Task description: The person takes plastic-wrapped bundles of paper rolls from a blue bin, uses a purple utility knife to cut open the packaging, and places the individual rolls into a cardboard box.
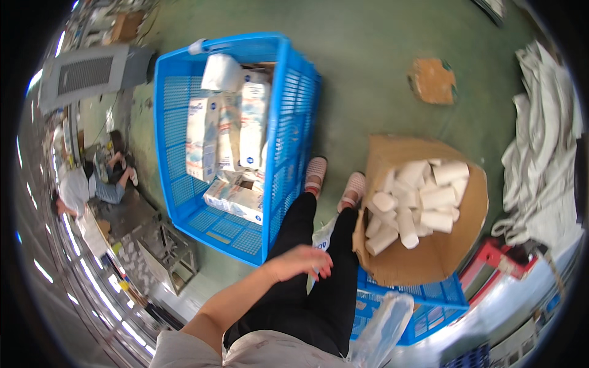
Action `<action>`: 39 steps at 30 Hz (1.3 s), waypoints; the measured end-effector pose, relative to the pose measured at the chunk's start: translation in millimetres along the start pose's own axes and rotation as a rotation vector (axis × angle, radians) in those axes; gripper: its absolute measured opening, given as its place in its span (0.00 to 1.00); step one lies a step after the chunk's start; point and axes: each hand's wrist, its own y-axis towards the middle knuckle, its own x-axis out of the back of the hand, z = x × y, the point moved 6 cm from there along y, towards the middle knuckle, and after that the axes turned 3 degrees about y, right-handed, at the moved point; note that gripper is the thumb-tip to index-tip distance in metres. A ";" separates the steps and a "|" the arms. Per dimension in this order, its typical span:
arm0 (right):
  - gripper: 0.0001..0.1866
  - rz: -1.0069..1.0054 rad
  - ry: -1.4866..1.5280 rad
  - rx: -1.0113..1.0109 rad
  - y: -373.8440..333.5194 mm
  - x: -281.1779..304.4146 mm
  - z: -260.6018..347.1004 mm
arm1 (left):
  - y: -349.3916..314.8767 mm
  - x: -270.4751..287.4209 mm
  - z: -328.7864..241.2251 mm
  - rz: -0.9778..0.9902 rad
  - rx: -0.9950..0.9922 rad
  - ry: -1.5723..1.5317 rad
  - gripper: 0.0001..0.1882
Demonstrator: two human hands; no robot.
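My left hand point(300, 262) reaches across in front of my thighs, its fingers loosely bent and a little blurred, with no object visible in them. Just beyond it, a white plastic bag with blue print point(323, 236) shows between my legs; whether the hand touches it I cannot tell. My right hand is out of sight. On the left stands a large blue plastic crate point(284, 153) holding printed tissue packs point(251, 126) and a white bundle point(222, 72). To the right, an open cardboard box point(423, 265) holds several white paper rolls point(438, 198).
Under the cardboard box sits another blue crate point(438, 319), with a clear plastic bag point(386, 322) beside it. A flattened brown cardboard piece point(433, 81) lies on the green floor. Pale sacks point(543, 135) and a red metal frame point(498, 260) are at right. A person point(92, 186) sits far left.
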 end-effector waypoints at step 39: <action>0.17 0.954 -0.771 1.265 -442.6 -591.7 177.0 | -155.2 253.3 -88.8 -0.143 -0.604 -0.645 0.44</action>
